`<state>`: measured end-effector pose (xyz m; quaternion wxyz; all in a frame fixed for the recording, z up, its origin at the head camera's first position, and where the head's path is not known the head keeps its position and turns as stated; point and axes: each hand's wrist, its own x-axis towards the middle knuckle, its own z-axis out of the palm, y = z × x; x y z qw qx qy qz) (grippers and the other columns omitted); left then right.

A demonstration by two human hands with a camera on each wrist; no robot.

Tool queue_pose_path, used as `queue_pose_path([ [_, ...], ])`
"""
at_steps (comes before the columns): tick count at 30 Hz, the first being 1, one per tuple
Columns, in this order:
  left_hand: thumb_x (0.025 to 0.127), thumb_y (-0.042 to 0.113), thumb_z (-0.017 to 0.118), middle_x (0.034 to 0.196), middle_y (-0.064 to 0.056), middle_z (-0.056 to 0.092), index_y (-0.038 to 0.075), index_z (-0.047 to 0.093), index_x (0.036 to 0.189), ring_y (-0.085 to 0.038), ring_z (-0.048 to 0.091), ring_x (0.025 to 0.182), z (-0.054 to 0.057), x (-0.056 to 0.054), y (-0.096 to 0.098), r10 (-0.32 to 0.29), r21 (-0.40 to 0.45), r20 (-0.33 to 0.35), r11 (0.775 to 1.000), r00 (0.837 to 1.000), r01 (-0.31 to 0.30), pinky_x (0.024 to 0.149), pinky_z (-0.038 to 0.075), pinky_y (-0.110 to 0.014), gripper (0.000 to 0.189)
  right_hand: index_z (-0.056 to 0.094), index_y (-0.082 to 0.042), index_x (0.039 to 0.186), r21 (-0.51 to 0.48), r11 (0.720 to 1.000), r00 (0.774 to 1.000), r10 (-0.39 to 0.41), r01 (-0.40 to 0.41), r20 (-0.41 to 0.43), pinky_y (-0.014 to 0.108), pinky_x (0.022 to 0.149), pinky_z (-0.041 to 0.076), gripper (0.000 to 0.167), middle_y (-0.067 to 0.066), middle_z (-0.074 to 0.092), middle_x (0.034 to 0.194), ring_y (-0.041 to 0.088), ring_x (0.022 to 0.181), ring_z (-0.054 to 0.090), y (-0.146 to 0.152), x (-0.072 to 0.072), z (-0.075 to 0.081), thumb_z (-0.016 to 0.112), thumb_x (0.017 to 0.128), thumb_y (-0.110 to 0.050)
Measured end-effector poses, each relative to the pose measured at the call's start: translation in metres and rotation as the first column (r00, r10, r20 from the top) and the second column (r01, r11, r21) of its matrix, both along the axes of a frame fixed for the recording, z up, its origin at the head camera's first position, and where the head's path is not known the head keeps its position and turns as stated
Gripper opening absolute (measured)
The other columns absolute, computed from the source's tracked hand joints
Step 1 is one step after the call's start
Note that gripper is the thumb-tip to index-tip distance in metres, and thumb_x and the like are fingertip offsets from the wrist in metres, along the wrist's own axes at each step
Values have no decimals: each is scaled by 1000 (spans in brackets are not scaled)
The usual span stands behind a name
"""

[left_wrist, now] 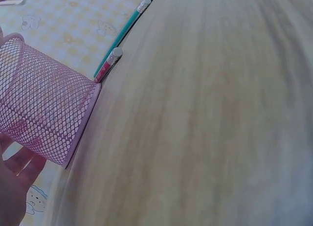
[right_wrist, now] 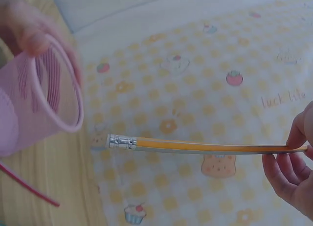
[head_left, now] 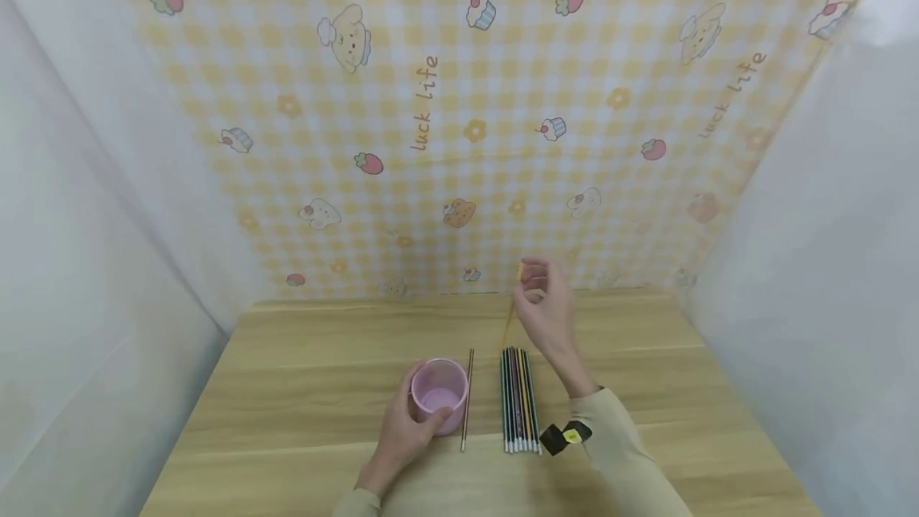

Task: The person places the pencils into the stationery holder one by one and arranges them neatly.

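Pink mesh cup [left_wrist: 46, 101]: stood on tabletop [head_left: 323, 353], gripped by left hand [head_left: 402, 428], seemingly for steadiness. Yellow pencil [right_wrist: 210, 146]: held above tabletop, pinched near upper end by right hand's [head_left: 549, 305] fingers, eraser end [right_wrist: 122, 141] apparently left free.

The pencil cup [left_wrist: 44, 101] looks metal-mesh, the yellow pencil [right_wrist: 210, 145] bears a shiny metal ferrule [right_wrist: 122, 141], and the six-o'clock worktop [head_left: 459, 485] seems matt wood.

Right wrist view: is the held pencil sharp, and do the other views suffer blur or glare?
Right wrist: pencil fairly crisp, left hand softer; left wrist: mesh cup clear enough, tabletop blurred; head: pencil thin and faint, pale bright patch high on the right wall.
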<state>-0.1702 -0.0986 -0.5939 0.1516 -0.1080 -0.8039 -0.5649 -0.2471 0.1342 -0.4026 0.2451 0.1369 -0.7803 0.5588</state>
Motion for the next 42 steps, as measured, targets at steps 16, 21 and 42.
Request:
queue_pose_path([
  [16,72,35,92,138,-10,61,16,46,148,-31,60,124,14,0,-5,-34,42,129,999,991,28,110,46,-57,91,53,17,117,-30,985,978,168,-173,-123,24,63,62,33,34,59,96,40,82,64,-71,14,17,57,84,21],
  [21,71,35,93,138,-9,61,16,47,148,-32,58,128,17,0,-5,-28,46,157,999,987,21,113,42,-60,92,52,13,119,-12,981,978,194,-195,-76,29,64,63,34,33,58,98,42,84,65,-80,11,-1,57,85,20],
  [42,74,30,91,143,-16,56,8,43,150,-38,58,127,33,3,-14,-130,-4,165,991,978,133,104,51,-57,93,57,6,121,113,965,970,240,-236,-25,18,64,60,38,17,63,94,25,81,67,-101,10,-83,63,84,10],
])
